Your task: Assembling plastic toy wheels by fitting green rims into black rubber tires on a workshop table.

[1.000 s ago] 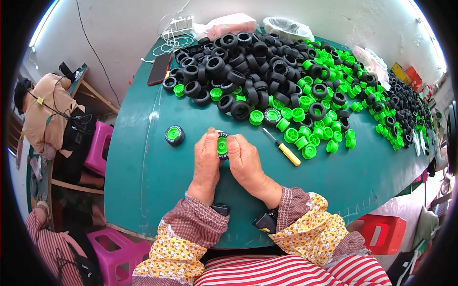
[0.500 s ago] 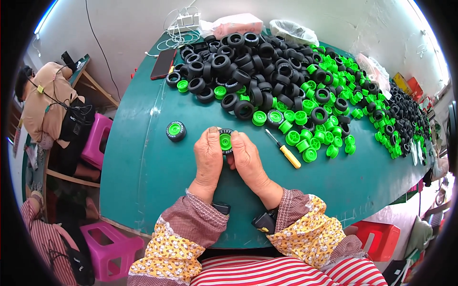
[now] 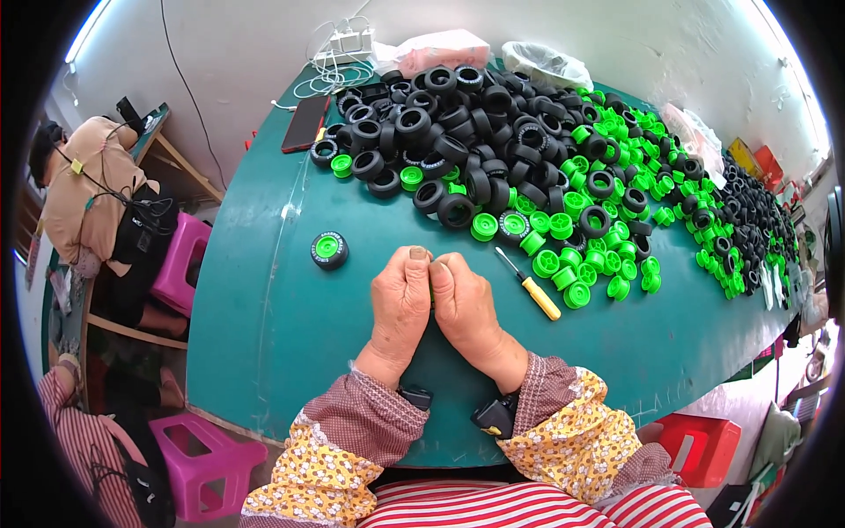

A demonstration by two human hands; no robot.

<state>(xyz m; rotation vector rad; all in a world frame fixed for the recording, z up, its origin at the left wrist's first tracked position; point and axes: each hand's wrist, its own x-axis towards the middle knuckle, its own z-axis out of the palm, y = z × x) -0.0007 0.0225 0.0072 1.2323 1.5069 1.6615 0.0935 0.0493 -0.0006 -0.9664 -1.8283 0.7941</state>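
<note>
My left hand [image 3: 402, 299] and my right hand [image 3: 464, 302] are closed together above the middle of the green table, thumbs side by side on top. Between them they grip a toy wheel, a black tyre with a green hub, which the fingers now hide almost wholly. Left of my hands a finished-looking toy wheel [image 3: 329, 251] lies flat, its green hub inside a black tyre. To the right rests a screwdriver [image 3: 539, 297] with a yellow handle, its metal tip pointing away from me.
A large heap of black tyres [image 3: 414, 123] and green hubs [image 3: 576, 295] spreads along the far and right side of the table [image 3: 264, 352]. A phone [image 3: 305, 123] and a white power strip [image 3: 346, 44] lie at the far left. Another person [image 3: 97, 185] sits beyond the left edge, near pink stools [image 3: 207, 449].
My hands have drawn together around the toy wheel, covering the face that showed before. The view has shifted slightly; the loose wheel and screwdriver stay where they lay.
</note>
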